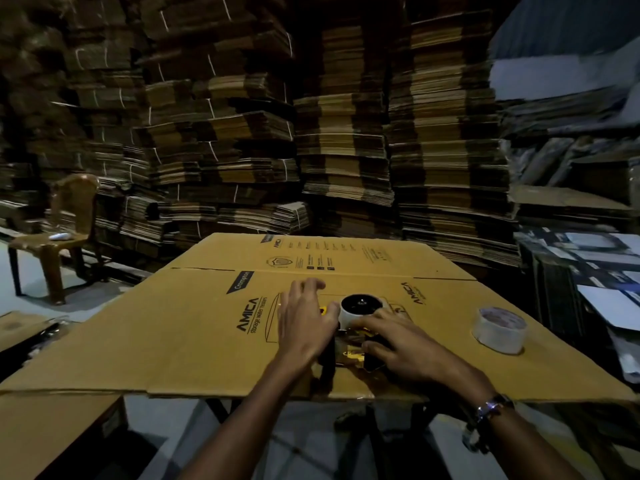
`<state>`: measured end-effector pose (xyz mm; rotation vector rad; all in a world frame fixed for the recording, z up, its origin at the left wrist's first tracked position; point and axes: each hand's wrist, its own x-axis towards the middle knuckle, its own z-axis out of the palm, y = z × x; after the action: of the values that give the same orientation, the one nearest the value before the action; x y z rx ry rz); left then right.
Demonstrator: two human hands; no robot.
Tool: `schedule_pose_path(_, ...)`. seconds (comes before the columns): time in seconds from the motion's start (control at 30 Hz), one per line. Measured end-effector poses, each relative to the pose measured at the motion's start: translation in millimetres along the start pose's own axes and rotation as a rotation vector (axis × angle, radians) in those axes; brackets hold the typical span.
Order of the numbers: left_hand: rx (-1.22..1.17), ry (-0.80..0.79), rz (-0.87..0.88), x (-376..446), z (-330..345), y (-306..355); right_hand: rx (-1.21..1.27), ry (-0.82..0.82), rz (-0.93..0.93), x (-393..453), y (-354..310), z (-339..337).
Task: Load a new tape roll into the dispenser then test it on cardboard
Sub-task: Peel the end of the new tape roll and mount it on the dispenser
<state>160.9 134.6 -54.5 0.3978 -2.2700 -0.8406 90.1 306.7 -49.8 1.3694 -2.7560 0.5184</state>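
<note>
A black and yellow tape dispenser (349,351) lies on a flattened printed cardboard box (194,327). On its hub sits a pale roll (360,308) with a black centre. My left hand (304,320) rests on the dispenser's left side, fingers spread and loosely bent; whether they grip it is hidden. My right hand (401,341) lies over the dispenser's right side, its fingertips touching the roll's lower edge. A second clear tape roll (500,329) stands alone on the cardboard to the right, apart from both hands.
Tall stacks of flattened cartons (339,133) fill the back. A brown plastic chair (59,233) stands at the left. More printed sheets (588,258) are piled at the right. Another cardboard sheet (52,438) lies low at the front left.
</note>
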Motion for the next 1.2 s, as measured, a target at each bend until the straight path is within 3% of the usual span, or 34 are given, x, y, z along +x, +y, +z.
schedule_pose_path(0.1,0.07,-0.28,-0.015,22.7,2.6,-0.7,0.002,-0.044,-0.001,1.2,0.0,-0.5)
schedule_pose_path(0.2,0.035,-0.443,-0.087,27.5,9.2,-3.7,0.033,-0.066,-0.019,-0.1,-0.3,-4.0)
schedule_pose_path(0.33,0.004,-0.445,-0.111,28.9,13.6,-13.5,0.052,-0.076,-0.065,-3.4,-4.9,-5.5)
schedule_pose_path(0.4,-0.015,-0.45,-0.113,31.2,13.8,-15.2,0.186,-0.064,-0.053,-5.0,-5.1,-11.3)
schedule_pose_path(0.53,-0.022,-0.43,-0.11,32.5,16.3,-16.8,0.542,0.173,0.052,6.0,3.0,-23.5)
schedule_pose_path(0.6,-0.016,-0.42,-0.097,32.2,16.9,-16.7,0.495,0.227,0.13,20.3,8.4,-24.4)
schedule_pose_path(0.8,0.004,-0.402,-0.052,32.8,16.4,-19.3,0.251,0.071,0.252,59.4,14.7,-12.9)
schedule_pose_path(1.0,0.335,-0.135,0.258,15.4,14.9,-11.4,0.182,0.096,0.268,61.0,18.4,-3.2)
schedule_pose_path(1.2,0.596,-0.256,0.192,-0.4,15.4,4.9,0.187,0.111,0.264,59.3,18.6,-1.8)
